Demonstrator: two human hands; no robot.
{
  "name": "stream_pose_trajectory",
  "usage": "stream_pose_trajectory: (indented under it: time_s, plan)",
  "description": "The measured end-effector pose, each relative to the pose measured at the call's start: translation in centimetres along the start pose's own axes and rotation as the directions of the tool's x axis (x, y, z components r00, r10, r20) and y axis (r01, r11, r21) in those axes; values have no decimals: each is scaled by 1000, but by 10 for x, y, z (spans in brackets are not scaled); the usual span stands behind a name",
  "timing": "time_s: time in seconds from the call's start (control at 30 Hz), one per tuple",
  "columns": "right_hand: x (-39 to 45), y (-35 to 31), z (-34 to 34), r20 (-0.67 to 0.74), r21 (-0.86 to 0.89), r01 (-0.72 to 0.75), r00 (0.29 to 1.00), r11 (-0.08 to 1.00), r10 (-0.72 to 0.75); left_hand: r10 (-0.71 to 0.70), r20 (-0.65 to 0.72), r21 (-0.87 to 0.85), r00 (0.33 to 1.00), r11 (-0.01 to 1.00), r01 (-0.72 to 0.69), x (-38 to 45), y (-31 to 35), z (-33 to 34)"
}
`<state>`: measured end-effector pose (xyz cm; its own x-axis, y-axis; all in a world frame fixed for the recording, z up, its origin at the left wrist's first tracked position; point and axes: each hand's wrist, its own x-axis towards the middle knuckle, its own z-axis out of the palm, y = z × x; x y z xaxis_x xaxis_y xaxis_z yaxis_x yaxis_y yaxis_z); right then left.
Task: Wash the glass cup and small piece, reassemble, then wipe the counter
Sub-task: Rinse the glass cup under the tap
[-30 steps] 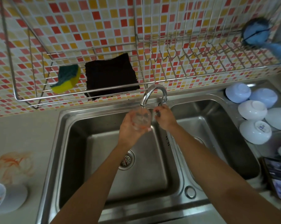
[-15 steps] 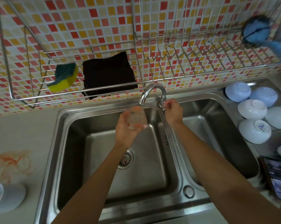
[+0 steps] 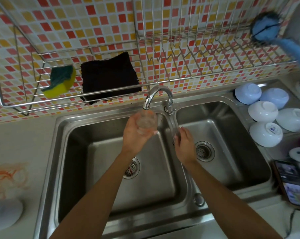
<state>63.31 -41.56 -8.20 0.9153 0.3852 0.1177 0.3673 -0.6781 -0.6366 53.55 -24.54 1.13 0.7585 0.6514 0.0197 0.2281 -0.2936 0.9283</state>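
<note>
My left hand [image 3: 134,137] is shut on the clear glass cup [image 3: 145,120] and holds it over the left sink basin [image 3: 97,152], right below the spout of the chrome tap [image 3: 158,94]. Over the divider between the basins, my right hand [image 3: 184,145] has its fingertips curled on the near end of the tap's long lever [image 3: 173,123]. At the left edge of the counter sits a white round piece [image 3: 7,215], partly cut off by the frame. I cannot tell whether water is running.
An orange stain [image 3: 7,176] marks the counter on the left. The wall rack [image 3: 11,104] holds a yellow-green sponge [image 3: 59,81] and a black cloth [image 3: 109,78]. Several upturned bowls [image 3: 264,135] and a phone [image 3: 294,183] sit right of the right basin [image 3: 223,135].
My right hand has slid from the tap's base toward me along the lever. My left hand has kept the glass under the spout, shifting only slightly.
</note>
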Motion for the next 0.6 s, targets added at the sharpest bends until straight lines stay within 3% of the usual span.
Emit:
stream_pose_trajectory:
  time_s: [0.17,0.43,0.6]
  plan:
    - [-34,18,11,150,-220,104,986,970,-71,26,-25,11,999,1000,-25,1,0,4]
    - [-37,19,19,161,-403,265,963,876,-217,39,-59,6,998,999,-38,-3,-1,15]
    - [-38,18,18,201,-478,270,960,836,-195,33,-64,51,997,998,-30,-4,-6,14]
